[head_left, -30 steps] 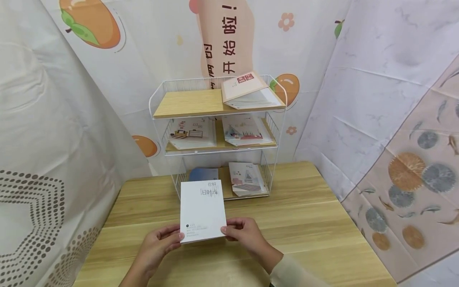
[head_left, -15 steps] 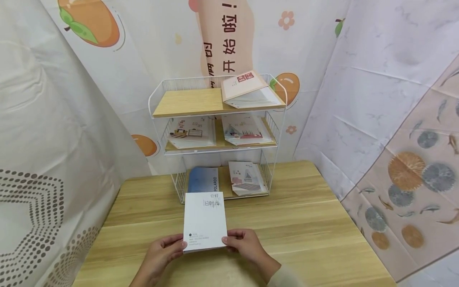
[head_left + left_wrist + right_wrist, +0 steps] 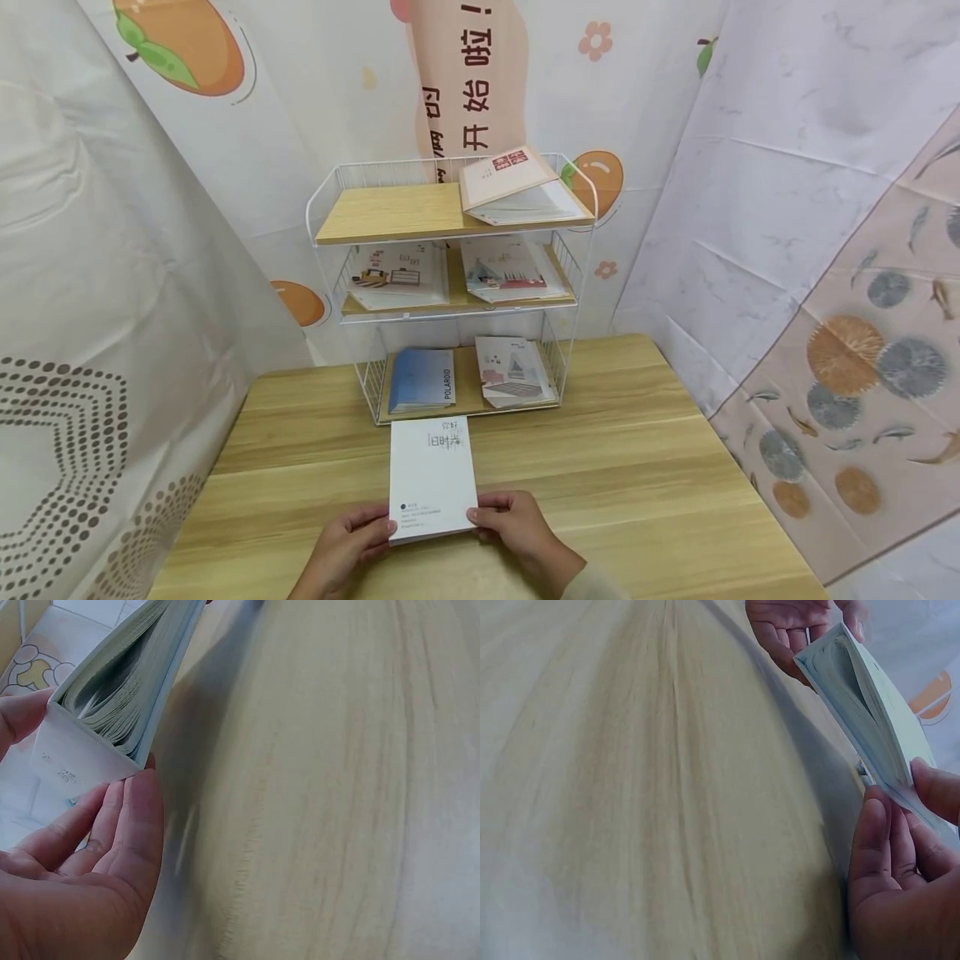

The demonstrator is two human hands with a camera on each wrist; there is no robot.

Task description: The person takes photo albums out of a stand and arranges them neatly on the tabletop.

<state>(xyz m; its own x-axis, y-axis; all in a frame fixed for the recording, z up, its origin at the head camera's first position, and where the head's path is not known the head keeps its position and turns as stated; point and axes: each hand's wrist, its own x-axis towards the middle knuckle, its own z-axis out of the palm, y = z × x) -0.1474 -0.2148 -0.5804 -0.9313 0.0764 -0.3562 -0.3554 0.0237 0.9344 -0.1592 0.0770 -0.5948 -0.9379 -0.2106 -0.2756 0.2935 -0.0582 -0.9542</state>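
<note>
Here the left hand (image 3: 347, 544) and right hand (image 3: 519, 530) pinch the book (image 3: 431, 475) at its near corners; even pressure should steady it.

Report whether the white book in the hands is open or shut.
The white book is shut, though loosely: both wrist views show its pages gaping slightly between the covers.

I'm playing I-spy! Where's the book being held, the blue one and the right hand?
Held book (image 3: 432, 477): head view, middle of its cover.
Blue book (image 3: 423, 379): head view, middle of its cover.
Right hand (image 3: 520, 529): head view, just behind its thumb.
</note>
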